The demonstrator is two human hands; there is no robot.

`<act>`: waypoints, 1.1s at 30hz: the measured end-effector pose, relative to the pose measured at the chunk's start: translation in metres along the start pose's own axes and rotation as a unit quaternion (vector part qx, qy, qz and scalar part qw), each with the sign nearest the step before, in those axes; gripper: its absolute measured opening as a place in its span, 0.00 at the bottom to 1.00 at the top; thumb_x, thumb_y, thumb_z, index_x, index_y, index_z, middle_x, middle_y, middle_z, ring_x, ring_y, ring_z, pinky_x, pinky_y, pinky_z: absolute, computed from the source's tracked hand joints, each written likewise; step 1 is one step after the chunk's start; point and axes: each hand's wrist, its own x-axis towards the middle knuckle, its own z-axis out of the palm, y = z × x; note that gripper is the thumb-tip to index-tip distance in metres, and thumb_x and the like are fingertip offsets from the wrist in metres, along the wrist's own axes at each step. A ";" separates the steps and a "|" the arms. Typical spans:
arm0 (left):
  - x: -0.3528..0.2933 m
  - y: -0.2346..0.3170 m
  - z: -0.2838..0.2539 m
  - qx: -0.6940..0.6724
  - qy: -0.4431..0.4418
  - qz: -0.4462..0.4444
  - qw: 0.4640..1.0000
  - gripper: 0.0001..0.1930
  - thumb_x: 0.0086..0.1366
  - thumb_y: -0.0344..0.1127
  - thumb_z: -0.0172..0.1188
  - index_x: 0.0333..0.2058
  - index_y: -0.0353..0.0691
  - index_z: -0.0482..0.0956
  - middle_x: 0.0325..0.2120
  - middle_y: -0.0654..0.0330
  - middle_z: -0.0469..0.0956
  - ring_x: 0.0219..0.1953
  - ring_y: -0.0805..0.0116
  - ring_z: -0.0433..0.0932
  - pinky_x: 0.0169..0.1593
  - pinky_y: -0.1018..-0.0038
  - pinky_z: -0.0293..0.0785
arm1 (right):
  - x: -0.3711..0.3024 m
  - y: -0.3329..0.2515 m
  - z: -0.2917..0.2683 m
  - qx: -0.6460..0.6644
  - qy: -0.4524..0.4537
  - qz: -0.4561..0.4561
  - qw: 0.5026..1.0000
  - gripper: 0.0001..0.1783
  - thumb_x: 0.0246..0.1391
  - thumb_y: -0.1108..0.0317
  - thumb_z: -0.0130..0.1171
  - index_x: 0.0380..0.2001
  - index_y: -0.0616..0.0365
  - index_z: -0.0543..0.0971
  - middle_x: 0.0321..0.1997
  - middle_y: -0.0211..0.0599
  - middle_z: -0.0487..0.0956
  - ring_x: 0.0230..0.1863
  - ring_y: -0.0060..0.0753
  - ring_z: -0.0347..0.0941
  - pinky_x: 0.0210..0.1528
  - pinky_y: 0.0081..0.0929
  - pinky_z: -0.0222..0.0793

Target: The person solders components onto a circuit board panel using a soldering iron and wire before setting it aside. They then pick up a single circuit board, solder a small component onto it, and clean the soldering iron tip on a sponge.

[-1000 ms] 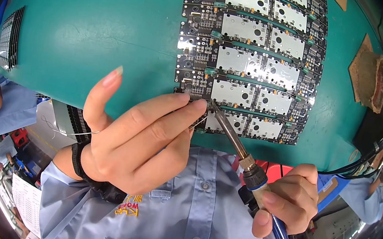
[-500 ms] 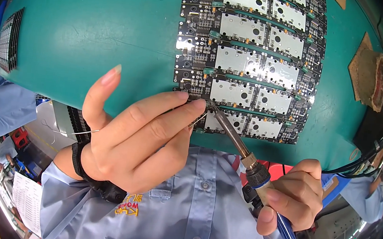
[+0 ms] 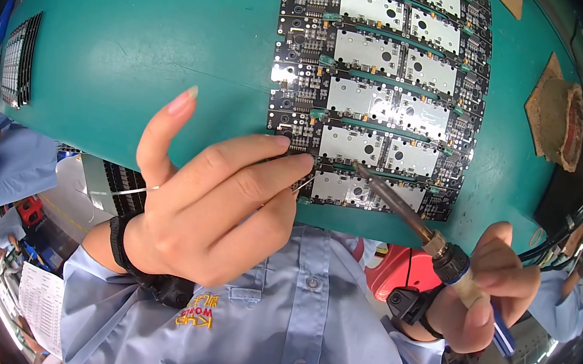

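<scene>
My left hand [image 3: 213, 205] is closed around a thin silvery solder wire [image 3: 128, 193]. Its tail sticks out behind the thumb and its front end shows under the fingers. Two fingertips rest on the left part of a row of black circuit boards [image 3: 362, 102] with white rectangular areas. A soldering iron [image 3: 403, 208] is gripped in my right hand [image 3: 490, 298]. The iron slants up and left, its tip over the nearest boards, right of my left fingertips. Whether the tip touches them I cannot tell.
The boards lie on a green mat [image 3: 142, 43]. More boards [image 3: 19, 61] stand in a stack at its far left. A brown, worn block [image 3: 564, 120] sits at the right, near dark cables [image 3: 570, 228]. Another person in a blue shirt [image 3: 6, 164] is at the left.
My right hand has moved right, drawing the iron's tip away from my left fingertips. My left hand stays nearly in place on the boards.
</scene>
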 end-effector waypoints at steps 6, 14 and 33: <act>0.016 -0.010 -0.009 -0.039 -0.036 -0.038 0.998 0.10 0.40 0.24 0.61 0.25 0.42 0.77 0.24 0.65 0.73 0.29 0.66 0.75 0.60 0.52 0.50 | 0.024 0.010 -0.012 0.048 -0.088 0.029 0.994 0.12 0.40 0.66 0.62 0.27 0.60 0.71 0.17 0.25 0.71 0.16 0.19 0.60 0.27 0.25 0.48; 0.033 -0.010 -0.020 -0.006 -0.099 -0.048 0.994 0.11 0.37 0.29 0.60 0.25 0.46 0.81 0.23 0.67 0.63 0.28 0.68 0.69 0.57 0.54 0.54 | 0.037 0.003 -0.001 0.037 -0.134 0.038 0.990 0.10 0.36 0.66 0.58 0.22 0.60 0.71 0.14 0.26 0.67 0.15 0.18 0.54 0.28 0.25 0.45; 0.036 -0.010 -0.008 0.029 -0.096 -0.029 0.995 0.11 0.35 0.31 0.59 0.23 0.48 0.79 0.22 0.68 0.62 0.29 0.70 0.69 0.56 0.56 0.52 | 0.046 0.009 0.004 0.050 -0.157 0.065 0.984 0.11 0.36 0.64 0.56 0.21 0.59 0.69 0.14 0.28 0.65 0.15 0.18 0.52 0.29 0.25 0.45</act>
